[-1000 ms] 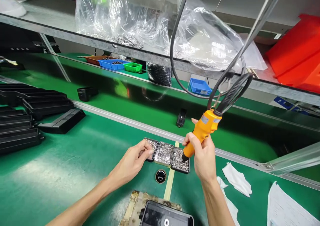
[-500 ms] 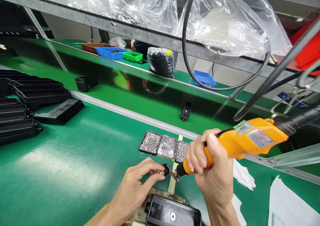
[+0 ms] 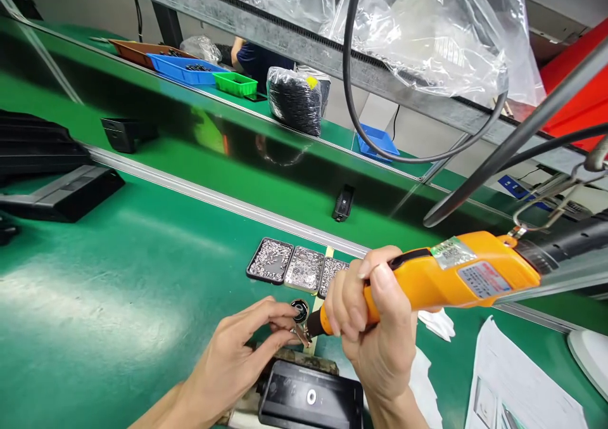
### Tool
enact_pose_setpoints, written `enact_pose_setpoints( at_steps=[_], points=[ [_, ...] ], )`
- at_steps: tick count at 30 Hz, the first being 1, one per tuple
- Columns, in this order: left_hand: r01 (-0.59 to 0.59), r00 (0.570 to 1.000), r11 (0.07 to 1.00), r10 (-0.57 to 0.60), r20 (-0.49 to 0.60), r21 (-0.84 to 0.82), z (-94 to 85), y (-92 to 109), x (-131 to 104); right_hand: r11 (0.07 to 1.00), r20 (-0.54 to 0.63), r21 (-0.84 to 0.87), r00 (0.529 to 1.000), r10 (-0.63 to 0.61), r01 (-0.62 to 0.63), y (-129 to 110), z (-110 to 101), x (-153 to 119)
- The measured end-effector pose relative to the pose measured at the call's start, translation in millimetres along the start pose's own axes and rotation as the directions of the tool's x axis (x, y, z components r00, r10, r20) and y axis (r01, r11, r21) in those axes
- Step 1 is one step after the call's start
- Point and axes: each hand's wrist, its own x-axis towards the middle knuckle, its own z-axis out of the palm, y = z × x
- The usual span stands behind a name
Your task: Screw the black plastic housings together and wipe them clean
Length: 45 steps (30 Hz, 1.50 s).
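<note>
One green bench (image 3: 118, 302) under steel shelving (image 3: 304, 42)

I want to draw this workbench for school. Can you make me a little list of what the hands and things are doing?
right hand: wrapped around an orange electric screwdriver, tip pointing left and down
left hand: fingertips pinched at the screwdriver's tip
black part: lies below both hands, near the picture's bottom edge
screw trays: three in a row on the green table
black ring: between trays and hands
</note>
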Motion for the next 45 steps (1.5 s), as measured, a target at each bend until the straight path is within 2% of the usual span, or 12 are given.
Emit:
enact_pose_setpoints(
  at_steps=[6, 10, 15, 19, 25, 31, 35, 38, 42, 45],
  points=[
    [0.027, 1.0, 0.999, -0.027, 0.016, -0.017, 0.9, 0, -1, 1.0, 0.023, -0.009, 1.0, 0.009, -0.009, 6, 1, -2],
    [-0.026, 1.0, 1.0, 0.026, -0.001, 0.006, 1.8, 2, 0, 0.999, 0.044, -0.032, 0.999, 0.031, -0.03, 7, 3, -5],
    [-0.062, 0.997, 0.998, 0.061, 0.036, 0.027, 0.4, 5, 2, 0.991, -0.017, -0.058, 0.992, 0.122, -0.123, 5, 7, -9],
    [-0.067, 0.996, 0.998, 0.066, 0.061, 0.007, -1.1, 5, 1, 0.988, -0.033, -0.058, 0.99, 0.14, -0.141, 5, 8, -9],
    [-0.076, 0.997, 0.997, 0.075, 0.03, 0.013, -0.6, 1, -3, 0.99, -0.054, -0.069, 0.992, 0.118, -0.121, 9, 11, -10],
    [-0.036, 0.999, 0.999, 0.036, -0.009, 0.01, 4.8, -7, -9, 0.993, -0.046, -0.056, 0.994, 0.101, -0.103, 12, 11, -10],
    [-0.068, 0.997, 0.994, 0.072, -0.038, 0.089, 3.5, -4, -9, 0.993, -0.021, -0.068, 0.996, 0.09, -0.092, 14, 8, -10],
    [-0.085, 0.996, 0.992, 0.087, -0.017, 0.094, -0.2, 0, -8, 0.996, 0.002, -0.073, 0.999, 0.048, -0.048, 15, 7, -10],
    [-0.031, 0.999, 0.999, 0.031, 0.018, 0.045, -4.9, 2, -7, 0.995, -0.003, -0.086, 0.999, 0.048, -0.048, 14, 8, -9],
    [-0.037, 0.998, 0.999, 0.036, 0.046, 0.026, -6.6, 4, -6, 0.997, 0.001, -0.07, 0.999, 0.045, -0.045, 14, 9, -8]
  ],
)
